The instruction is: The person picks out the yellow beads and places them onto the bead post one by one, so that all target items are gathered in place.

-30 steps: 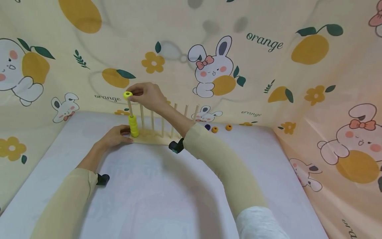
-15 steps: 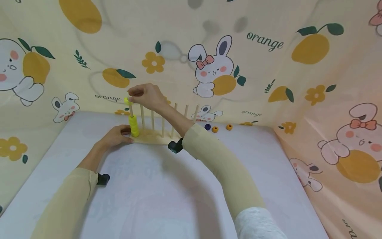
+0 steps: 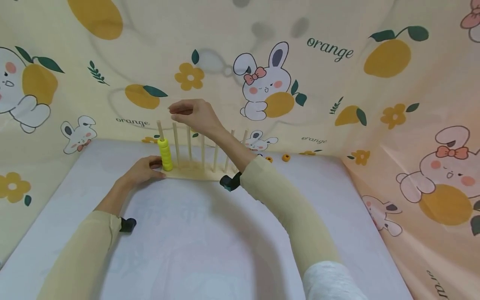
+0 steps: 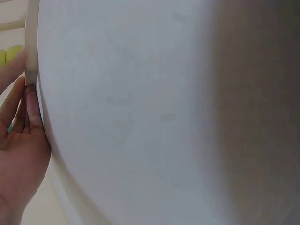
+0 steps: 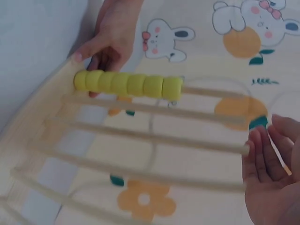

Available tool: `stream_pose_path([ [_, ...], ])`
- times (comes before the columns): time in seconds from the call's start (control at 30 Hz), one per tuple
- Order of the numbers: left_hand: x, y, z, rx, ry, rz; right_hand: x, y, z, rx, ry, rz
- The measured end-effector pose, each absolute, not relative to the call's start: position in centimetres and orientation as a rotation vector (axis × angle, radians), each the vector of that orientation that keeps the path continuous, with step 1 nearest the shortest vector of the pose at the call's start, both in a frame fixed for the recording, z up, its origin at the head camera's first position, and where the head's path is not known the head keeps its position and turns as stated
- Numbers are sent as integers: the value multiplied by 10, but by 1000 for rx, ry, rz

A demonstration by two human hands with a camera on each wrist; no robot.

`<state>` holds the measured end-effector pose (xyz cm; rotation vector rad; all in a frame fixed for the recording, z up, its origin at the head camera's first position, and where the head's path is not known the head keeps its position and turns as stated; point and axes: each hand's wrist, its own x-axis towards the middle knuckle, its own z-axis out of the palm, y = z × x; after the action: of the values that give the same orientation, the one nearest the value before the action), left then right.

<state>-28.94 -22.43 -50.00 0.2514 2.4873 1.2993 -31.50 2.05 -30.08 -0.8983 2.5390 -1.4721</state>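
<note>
A wooden peg rack point(image 3: 195, 173) with a row of upright pegs stands near the back of the table. Several yellow beads point(image 3: 165, 155) are stacked on its leftmost peg, whose top pokes out bare above them. My left hand point(image 3: 140, 171) grips the left end of the base, thumb on the front edge and fingers round the end; the left wrist view shows these fingers point(image 4: 33, 108) against the wood. My right hand point(image 3: 198, 116) hovers above the pegs, right of the stack. In the right wrist view, the right hand point(image 5: 272, 187) holds nothing, its fingers loosely bent near the peg tips.
Two orange beads point(image 3: 286, 158) lie on the white tabletop point(image 3: 180, 241) right of the rack, partly behind the right forearm. A dark bead beside them is mostly hidden. A patterned cloth point(image 3: 225, 50) rises behind the table.
My right hand has let go of a yellow bead at the leftmost peg's top and moved slightly right. That bead now sits on the stack. The left hand stays on the base.
</note>
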Motion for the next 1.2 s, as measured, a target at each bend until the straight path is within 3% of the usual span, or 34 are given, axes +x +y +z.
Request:
stream_pose_path([
  [0.5,-290,-227,-491,267,2496,1293,-322,101,-298,-811,2502,-1607],
  [1.2,-289,-224,-497,264,2471,1306,-313,162,-322,-672,2525,-1717],
])
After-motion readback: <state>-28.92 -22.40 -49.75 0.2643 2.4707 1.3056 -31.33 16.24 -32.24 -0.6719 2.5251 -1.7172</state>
